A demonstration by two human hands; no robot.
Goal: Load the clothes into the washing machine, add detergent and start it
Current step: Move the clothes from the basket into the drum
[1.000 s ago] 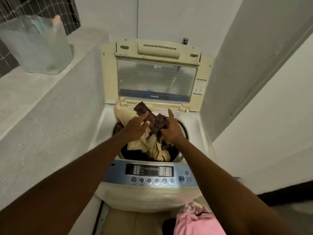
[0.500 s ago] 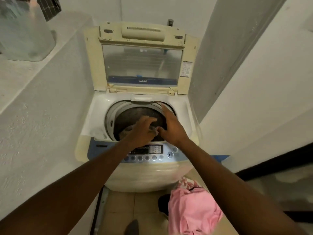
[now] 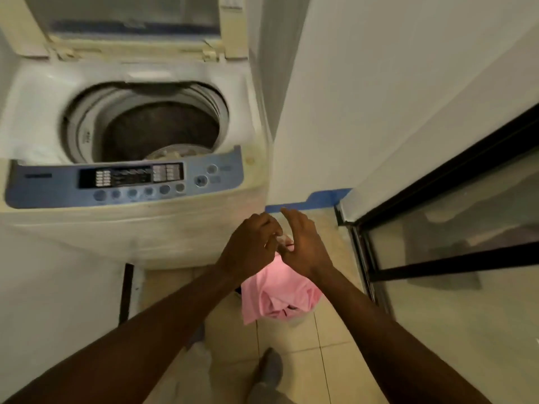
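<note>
A top-loading washing machine [image 3: 128, 228] fills the upper left, its lid [image 3: 128, 21] raised upright at the back edge and its round drum [image 3: 157, 132] open to the view. Pale clothes [image 3: 175, 153] show low in the drum, just behind the blue control panel [image 3: 125, 182] that runs along the machine's front edge. On the right a white wall [image 3: 379, 97] meets a black-framed glass door [image 3: 455, 228]; a strip of blue tape [image 3: 318, 199] marks the foot of the wall. Between the machine's front and the door frame lies a narrow band of tiled floor [image 3: 291, 351] — the only open room, and partly taken up by a pink garment [image 3: 277, 295] heaped over a dark container whose shape cannot be made out.

Both hands hang close together above the pink garment, in front of the machine and clear of it. The left hand [image 3: 248, 249] is loosely curled, fingers bent inward, thumb near the forefinger. The right hand [image 3: 306, 246] is partly open, fingers extended forward and slightly fanned. A small pale-pink bit shows in the gap between them — whether either hand pinches it cannot be told. A grey-socked foot [image 3: 271, 368] stands on the tiles below.
</note>
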